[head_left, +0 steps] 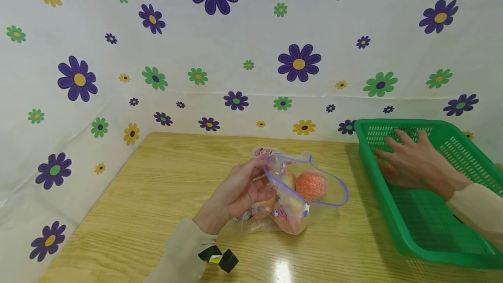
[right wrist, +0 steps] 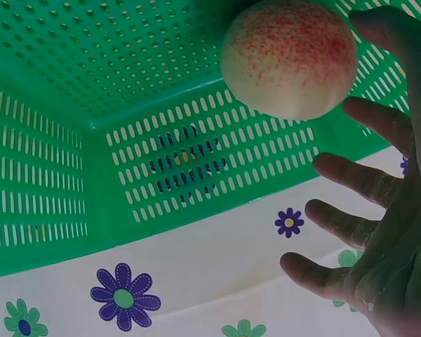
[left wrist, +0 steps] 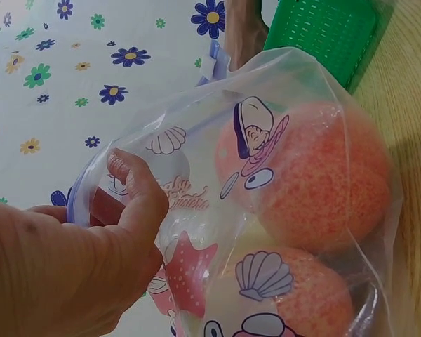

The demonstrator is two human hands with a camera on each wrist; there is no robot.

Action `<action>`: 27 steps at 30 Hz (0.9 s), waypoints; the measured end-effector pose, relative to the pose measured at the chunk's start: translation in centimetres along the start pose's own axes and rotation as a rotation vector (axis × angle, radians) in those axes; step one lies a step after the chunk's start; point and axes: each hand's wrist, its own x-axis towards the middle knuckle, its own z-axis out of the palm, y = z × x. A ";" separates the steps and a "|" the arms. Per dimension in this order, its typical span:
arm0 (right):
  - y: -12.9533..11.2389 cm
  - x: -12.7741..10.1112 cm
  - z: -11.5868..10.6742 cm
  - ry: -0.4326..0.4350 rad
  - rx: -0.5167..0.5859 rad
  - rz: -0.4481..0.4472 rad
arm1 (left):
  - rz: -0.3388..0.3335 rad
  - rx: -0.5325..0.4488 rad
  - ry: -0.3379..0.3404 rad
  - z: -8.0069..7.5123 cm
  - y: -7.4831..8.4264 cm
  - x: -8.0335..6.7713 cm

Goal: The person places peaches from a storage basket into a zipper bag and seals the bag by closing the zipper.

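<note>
My left hand point(head_left: 245, 189) pinches the rim of a clear zip bag point(left wrist: 196, 147) with purple edging and printed cartoon shells. Its mouth gapes toward the right. Several red-speckled peaches point(head_left: 311, 186) lie inside, two of them large in the left wrist view. Over at the right, my right hand point(head_left: 420, 163) reaches into a green plastic basket point(head_left: 397, 235), its fingers spread. A pale peach with red speckles point(right wrist: 291, 60) sits in the basket close to the thumb and index finger, not gripped. Whether a fingertip touches it, I cannot tell.
The bag rests on a wood-grain table point(head_left: 157, 187), left of the basket. A white cloth point(head_left: 243, 34) printed with flowers hangs behind and along the left side. The basket's raised slotted walls surround the right hand.
</note>
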 end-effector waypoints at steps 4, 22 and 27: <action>0.1 -0.1 0.4 -0.009 -0.007 -0.013 | 0.000 -0.001 0.004 0.0 -0.1 0.0; -0.3 0.0 1.6 -0.054 -0.006 0.006 | -0.009 0.016 0.019 0.0 -0.1 0.2; -0.3 -0.1 1.8 -0.039 0.001 0.004 | -0.009 0.013 0.018 0.0 -0.1 0.3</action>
